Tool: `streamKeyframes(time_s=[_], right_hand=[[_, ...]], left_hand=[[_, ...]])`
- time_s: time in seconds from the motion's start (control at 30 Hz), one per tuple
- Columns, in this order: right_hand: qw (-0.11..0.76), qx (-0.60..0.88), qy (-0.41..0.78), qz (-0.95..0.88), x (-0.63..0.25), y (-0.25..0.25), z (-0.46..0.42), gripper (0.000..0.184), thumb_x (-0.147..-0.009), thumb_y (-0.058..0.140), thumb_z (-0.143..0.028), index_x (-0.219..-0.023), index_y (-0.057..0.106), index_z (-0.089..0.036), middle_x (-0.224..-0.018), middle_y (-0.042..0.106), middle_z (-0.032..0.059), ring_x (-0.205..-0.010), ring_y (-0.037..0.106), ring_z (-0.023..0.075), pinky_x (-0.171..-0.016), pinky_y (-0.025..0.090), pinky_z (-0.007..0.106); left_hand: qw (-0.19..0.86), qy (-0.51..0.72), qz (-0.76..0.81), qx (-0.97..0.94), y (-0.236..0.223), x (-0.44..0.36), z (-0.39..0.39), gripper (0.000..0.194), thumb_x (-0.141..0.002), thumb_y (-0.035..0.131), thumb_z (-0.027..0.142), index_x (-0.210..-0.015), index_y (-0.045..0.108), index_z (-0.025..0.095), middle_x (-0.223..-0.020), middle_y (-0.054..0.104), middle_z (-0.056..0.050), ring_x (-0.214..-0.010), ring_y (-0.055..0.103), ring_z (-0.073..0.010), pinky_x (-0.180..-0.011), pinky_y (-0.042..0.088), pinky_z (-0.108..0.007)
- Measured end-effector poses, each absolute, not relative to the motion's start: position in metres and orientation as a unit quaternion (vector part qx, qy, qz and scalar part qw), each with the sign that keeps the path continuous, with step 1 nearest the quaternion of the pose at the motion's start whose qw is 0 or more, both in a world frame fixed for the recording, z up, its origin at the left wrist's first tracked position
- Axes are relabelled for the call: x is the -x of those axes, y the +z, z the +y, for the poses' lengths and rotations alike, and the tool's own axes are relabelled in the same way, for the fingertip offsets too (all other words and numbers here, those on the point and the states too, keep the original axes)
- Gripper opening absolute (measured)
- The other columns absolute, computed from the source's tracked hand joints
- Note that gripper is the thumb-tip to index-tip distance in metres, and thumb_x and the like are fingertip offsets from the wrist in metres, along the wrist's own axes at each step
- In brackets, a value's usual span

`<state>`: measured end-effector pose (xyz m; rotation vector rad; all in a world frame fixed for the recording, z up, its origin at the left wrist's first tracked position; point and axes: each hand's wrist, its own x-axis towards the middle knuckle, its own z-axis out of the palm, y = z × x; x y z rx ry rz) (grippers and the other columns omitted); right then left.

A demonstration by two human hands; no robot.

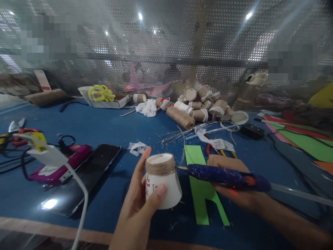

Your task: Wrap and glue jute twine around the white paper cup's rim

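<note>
My left hand (145,198) grips a white paper cup (170,194), turned upside down, with brown twine wound around its upper part. Printed marks show on the cup's side beside my thumb. In my right hand (234,166) is a blue hot glue gun (215,174), its metal nozzle at the right edge of the twine band. A clear glue stick (299,194) runs out of the gun's rear, and a small red light glows on it. Under the gun lies a cut strip of green paper (200,205). Scissors with red and yellow handles are partly hidden behind my right hand.
Twine-wrapped cups (200,114) are heaped at the back beside a twine roll (180,117). To the left lie a black phone (100,166), a purple power bank (59,166) and cables. Coloured paper sheets (307,139) spread at right. A perforated metal panel (166,45) stands behind.
</note>
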<state>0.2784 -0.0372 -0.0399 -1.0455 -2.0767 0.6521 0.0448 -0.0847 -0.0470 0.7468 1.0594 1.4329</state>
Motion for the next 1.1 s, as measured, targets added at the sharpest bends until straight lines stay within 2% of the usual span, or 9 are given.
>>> streamKeyframes(time_s=[0.13,0.3,0.53,0.63,0.8,0.87,0.93,1.0,1.1], right_hand=[[0.347,0.408,0.238,-0.81,-0.2781,-0.0404,-0.0388,0.029,-0.077,0.059,-0.016,-0.068,0.034,-0.026,-0.064,0.046,-0.0044,-0.055,0.042,0.0153,-0.052,0.03,0.029],[0.345,0.392,0.227,-0.822,-0.2776,-0.039,-0.0399,0.029,-0.078,0.059,-0.02,-0.07,0.032,-0.026,-0.064,0.045,-0.0042,-0.054,0.04,0.0149,-0.05,0.028,0.029],[0.351,0.392,0.201,-0.826,-0.2795,-0.0402,-0.0375,0.03,-0.079,0.06,-0.018,-0.069,0.033,-0.025,-0.063,0.045,-0.0052,-0.053,0.04,0.0136,-0.05,0.027,0.028],[0.35,0.39,0.191,-0.83,-0.2812,-0.0417,-0.037,0.032,-0.078,0.064,-0.019,-0.068,0.035,-0.025,-0.061,0.045,-0.0062,-0.052,0.039,0.0127,-0.048,0.026,0.027],[0.356,0.383,0.18,-0.833,-0.2807,-0.0402,-0.0392,0.031,-0.079,0.064,-0.02,-0.068,0.035,-0.024,-0.06,0.045,-0.0065,-0.05,0.039,0.0116,-0.047,0.025,0.026],[0.359,0.379,0.179,-0.834,-0.2797,-0.0391,-0.0397,0.031,-0.081,0.063,-0.023,-0.068,0.035,-0.024,-0.06,0.045,-0.0065,-0.05,0.039,0.0113,-0.047,0.025,0.026],[0.363,0.374,0.18,-0.834,-0.2791,-0.0383,-0.0397,0.032,-0.083,0.062,-0.025,-0.068,0.034,-0.024,-0.06,0.045,-0.0066,-0.05,0.039,0.011,-0.047,0.025,0.026],[0.367,0.371,0.179,-0.834,-0.2789,-0.0379,-0.0396,0.032,-0.083,0.062,-0.025,-0.068,0.033,-0.024,-0.06,0.044,-0.0067,-0.05,0.038,0.0108,-0.047,0.026,0.026],[0.372,0.373,0.174,-0.832,-0.2787,-0.0375,-0.0395,0.032,-0.082,0.062,-0.022,-0.068,0.033,-0.024,-0.059,0.043,-0.0068,-0.049,0.038,0.0105,-0.048,0.025,0.025]], left_hand=[[0.568,0.606,0.449,-0.329,-0.0489,-0.0445,-0.0842,0.084,-0.081,0.084,0.047,-0.156,0.046,0.045,-0.115,0.082,-0.003,-0.099,0.077,-0.0284,-0.088,0.06,-0.034],[0.56,0.602,0.46,-0.335,-0.0465,-0.0458,-0.0856,0.083,-0.082,0.083,0.048,-0.157,0.048,0.042,-0.122,0.08,-0.005,-0.11,0.075,-0.0324,-0.098,0.056,-0.041],[0.554,0.598,0.468,-0.341,-0.0443,-0.0453,-0.0853,0.085,-0.081,0.083,0.049,-0.157,0.047,0.041,-0.123,0.079,-0.007,-0.108,0.075,-0.0337,-0.096,0.057,-0.043],[0.559,0.595,0.464,-0.344,-0.0451,-0.0441,-0.0851,0.085,-0.081,0.083,0.051,-0.157,0.046,0.042,-0.121,0.08,-0.005,-0.11,0.074,-0.0321,-0.096,0.056,-0.04],[0.541,0.585,0.479,-0.368,-0.0439,-0.0459,-0.0879,0.077,-0.085,0.08,0.048,-0.155,0.047,0.044,-0.125,0.08,-0.001,-0.109,0.074,-0.0243,-0.093,0.054,-0.028],[0.529,0.583,0.49,-0.375,-0.0426,-0.0478,-0.0891,0.076,-0.086,0.08,0.048,-0.154,0.048,0.045,-0.124,0.08,0.0,-0.106,0.073,-0.0227,-0.094,0.053,-0.027],[0.526,0.586,0.493,-0.369,-0.0413,-0.0496,-0.0896,0.078,-0.085,0.08,0.048,-0.156,0.047,0.044,-0.122,0.08,-0.001,-0.107,0.072,-0.0255,-0.1,0.052,-0.033],[0.532,0.592,0.489,-0.356,-0.0403,-0.0506,-0.0895,0.084,-0.084,0.08,0.048,-0.159,0.044,0.041,-0.121,0.08,-0.004,-0.115,0.071,-0.0321,-0.109,0.049,-0.044],[0.543,0.594,0.482,-0.347,-0.0402,-0.0512,-0.0887,0.085,-0.084,0.078,0.048,-0.161,0.041,0.041,-0.129,0.077,-0.007,-0.122,0.069,-0.0378,-0.116,0.043,-0.057]])
